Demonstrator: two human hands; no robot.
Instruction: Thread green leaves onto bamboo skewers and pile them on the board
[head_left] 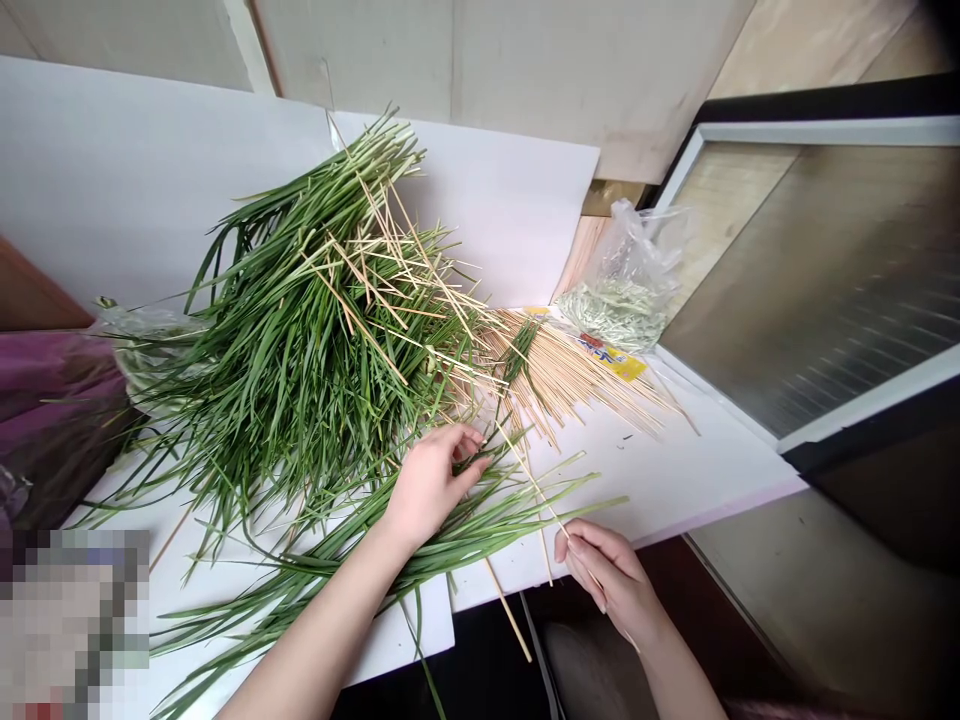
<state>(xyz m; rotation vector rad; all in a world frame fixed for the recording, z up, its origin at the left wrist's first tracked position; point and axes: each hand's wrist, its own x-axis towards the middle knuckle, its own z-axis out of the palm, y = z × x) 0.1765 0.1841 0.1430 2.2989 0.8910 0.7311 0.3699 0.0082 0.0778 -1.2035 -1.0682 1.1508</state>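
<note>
1. Hands apart, a short gap between them, both above a white board (697, 480). Left hand (429, 487) curled, fingers (466, 452) closed on a few green leaf blades (480, 525).
2. Right hand (611, 575) pinches a thin wooden skewer (541, 495) between thumb and fingertips; shaft angles up toward the left hand.
3. Large heap of the same blades ahead of the left hand, loose skewers lying across it. More blades trail under the left wrist and past the right hand.
4. Ahead of the right hand, a fanned pile of skewers (562, 370) beside a yellow-printed packet (611, 357).
5. Farther ahead and right, a transparent plastic bag (622, 290) holding pale green stalks.
6. Far left of the left hand, purple wrapping (52, 400). Right of the right hand, a glass panel (817, 290).
</note>
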